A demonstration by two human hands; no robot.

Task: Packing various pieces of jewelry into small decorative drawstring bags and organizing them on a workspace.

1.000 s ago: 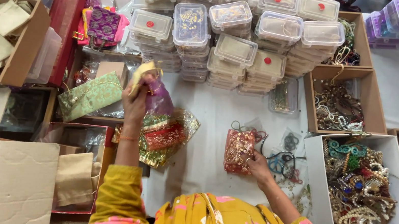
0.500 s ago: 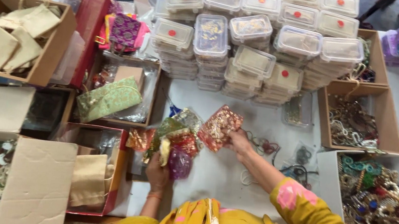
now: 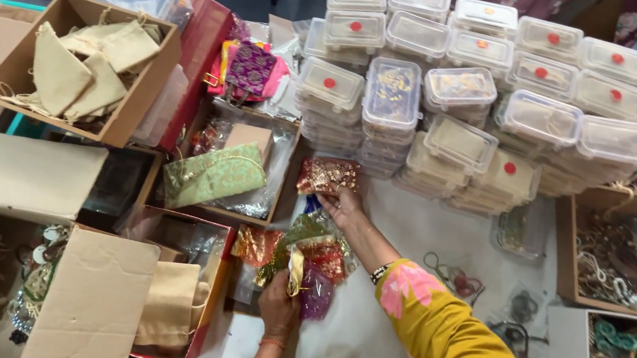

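My right hand (image 3: 344, 203) reaches across the white table and holds a red and gold pouch (image 3: 327, 175) down next to the stacked plastic boxes (image 3: 460, 99). My left hand (image 3: 278, 305) grips a bunch of shiny coloured pouches (image 3: 312, 256), green, gold, red and purple, near the table's front edge. Both my arms wear yellow sleeves with pink flowers.
A green embroidered purse (image 3: 214, 173) lies in a tray to the left. A cardboard box of beige cloth bags (image 3: 79, 69) sits at far left. Boxes of jewellery (image 3: 619, 260) stand at right. Loose trinkets (image 3: 457, 275) lie on the table.
My right hand carried the red and gold pouch leftward and forward toward the stacked boxes. My left hand lowered its bunch of pouches from mid-air to the table's front.
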